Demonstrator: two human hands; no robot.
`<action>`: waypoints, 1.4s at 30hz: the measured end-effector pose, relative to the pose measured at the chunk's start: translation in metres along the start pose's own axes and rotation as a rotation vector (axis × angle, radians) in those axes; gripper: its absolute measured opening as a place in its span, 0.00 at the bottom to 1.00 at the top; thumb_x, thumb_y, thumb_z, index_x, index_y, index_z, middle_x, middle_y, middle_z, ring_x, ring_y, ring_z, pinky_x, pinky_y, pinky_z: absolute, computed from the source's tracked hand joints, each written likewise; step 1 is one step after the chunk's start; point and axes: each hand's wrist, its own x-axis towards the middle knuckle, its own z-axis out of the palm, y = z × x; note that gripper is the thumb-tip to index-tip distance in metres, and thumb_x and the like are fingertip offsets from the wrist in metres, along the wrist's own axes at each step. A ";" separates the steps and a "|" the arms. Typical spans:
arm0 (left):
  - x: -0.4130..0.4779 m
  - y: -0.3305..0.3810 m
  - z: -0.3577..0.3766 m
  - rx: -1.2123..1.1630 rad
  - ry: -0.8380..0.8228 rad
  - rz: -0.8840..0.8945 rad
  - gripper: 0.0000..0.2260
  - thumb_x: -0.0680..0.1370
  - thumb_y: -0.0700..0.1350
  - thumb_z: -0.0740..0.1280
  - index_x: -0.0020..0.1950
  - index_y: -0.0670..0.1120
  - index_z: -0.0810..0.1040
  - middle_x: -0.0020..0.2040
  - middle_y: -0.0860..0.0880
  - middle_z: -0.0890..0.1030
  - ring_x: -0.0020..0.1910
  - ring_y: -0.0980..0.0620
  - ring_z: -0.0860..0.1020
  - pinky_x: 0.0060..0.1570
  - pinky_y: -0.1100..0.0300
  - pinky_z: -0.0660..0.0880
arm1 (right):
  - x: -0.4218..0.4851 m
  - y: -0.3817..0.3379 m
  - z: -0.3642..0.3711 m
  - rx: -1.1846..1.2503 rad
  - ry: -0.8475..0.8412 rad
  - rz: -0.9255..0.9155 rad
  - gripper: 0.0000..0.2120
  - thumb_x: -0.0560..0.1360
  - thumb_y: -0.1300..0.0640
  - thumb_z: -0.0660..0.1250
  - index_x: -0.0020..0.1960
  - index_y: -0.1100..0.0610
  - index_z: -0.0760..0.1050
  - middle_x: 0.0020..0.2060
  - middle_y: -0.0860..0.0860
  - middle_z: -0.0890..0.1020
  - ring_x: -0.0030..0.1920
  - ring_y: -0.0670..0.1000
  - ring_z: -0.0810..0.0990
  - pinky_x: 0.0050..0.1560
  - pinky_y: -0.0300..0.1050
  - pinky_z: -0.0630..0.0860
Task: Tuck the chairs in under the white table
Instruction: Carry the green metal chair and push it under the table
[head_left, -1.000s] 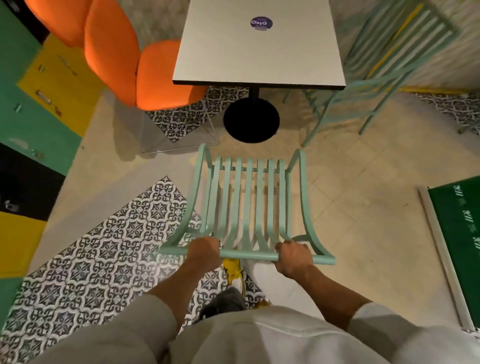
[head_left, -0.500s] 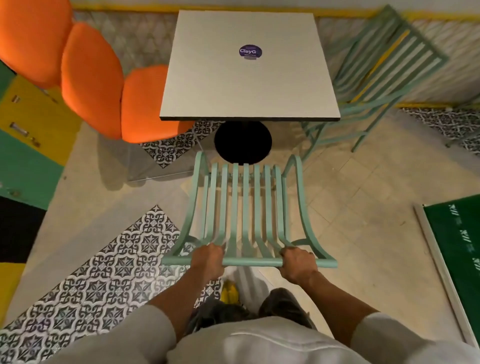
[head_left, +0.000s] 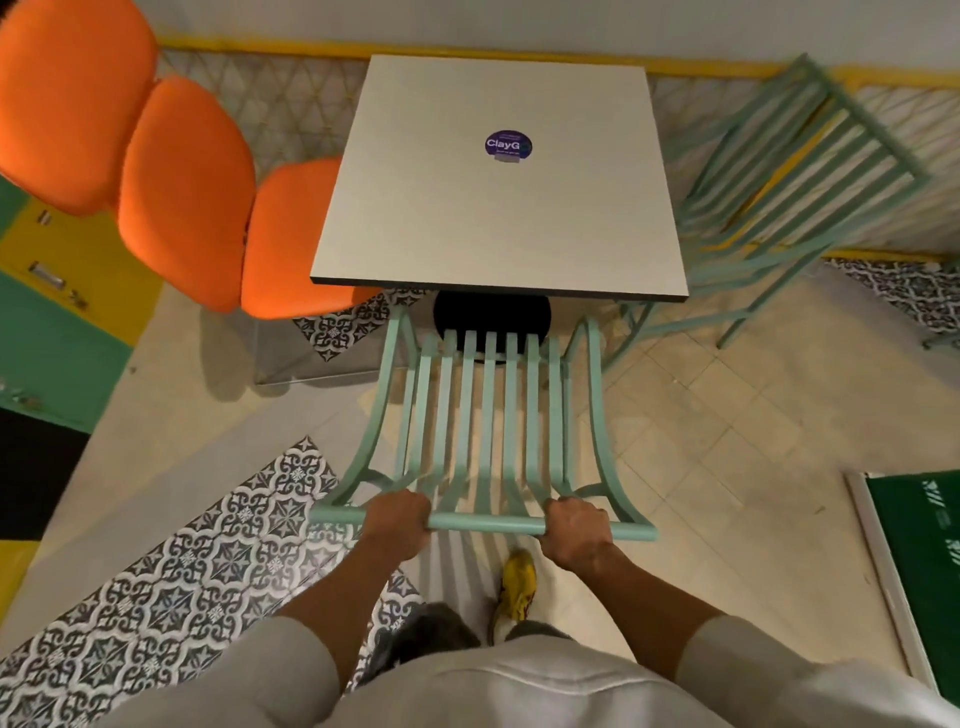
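Observation:
A mint-green slatted chair (head_left: 488, 415) stands right in front of me, its seat front at the near edge of the white table (head_left: 498, 208). My left hand (head_left: 397, 522) and my right hand (head_left: 574, 530) both grip the chair's top back rail. The table has a purple sticker and a black round base (head_left: 491, 319). An orange padded chair (head_left: 296, 244) sits at the table's left with its seat partly under the top. A second mint-green chair (head_left: 779, 197) stands at the table's right, angled away.
Coloured cabinets (head_left: 62, 322) line the left side. A green board (head_left: 919, 582) lies on the floor at the right. Patterned tiles (head_left: 182, 571) cover the floor at the lower left. A lattice wall with a yellow rail runs behind the table.
I have pushed the mint-green chair forward: its seat front went from well short of the table to the table's near edge. Both hands kept their hold on the rail.

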 end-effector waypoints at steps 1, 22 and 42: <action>0.005 0.001 -0.004 -0.006 0.006 -0.008 0.14 0.85 0.55 0.66 0.66 0.51 0.82 0.60 0.49 0.85 0.60 0.47 0.84 0.62 0.51 0.81 | 0.005 0.003 -0.003 0.001 0.003 -0.004 0.18 0.81 0.45 0.68 0.68 0.52 0.79 0.61 0.53 0.84 0.60 0.58 0.84 0.62 0.54 0.80; 0.080 -0.029 -0.043 0.037 0.036 0.019 0.15 0.84 0.55 0.68 0.68 0.52 0.81 0.63 0.49 0.84 0.61 0.47 0.83 0.63 0.52 0.80 | 0.078 0.001 -0.045 -0.064 -0.001 0.052 0.21 0.84 0.39 0.64 0.69 0.52 0.75 0.64 0.53 0.82 0.64 0.58 0.82 0.65 0.54 0.77; 0.087 -0.027 -0.045 -0.051 -0.006 0.006 0.15 0.84 0.57 0.68 0.67 0.53 0.81 0.61 0.50 0.85 0.60 0.48 0.83 0.61 0.53 0.80 | 0.078 0.004 -0.049 -0.052 0.002 0.052 0.19 0.85 0.41 0.63 0.69 0.53 0.75 0.64 0.54 0.83 0.64 0.57 0.82 0.68 0.54 0.74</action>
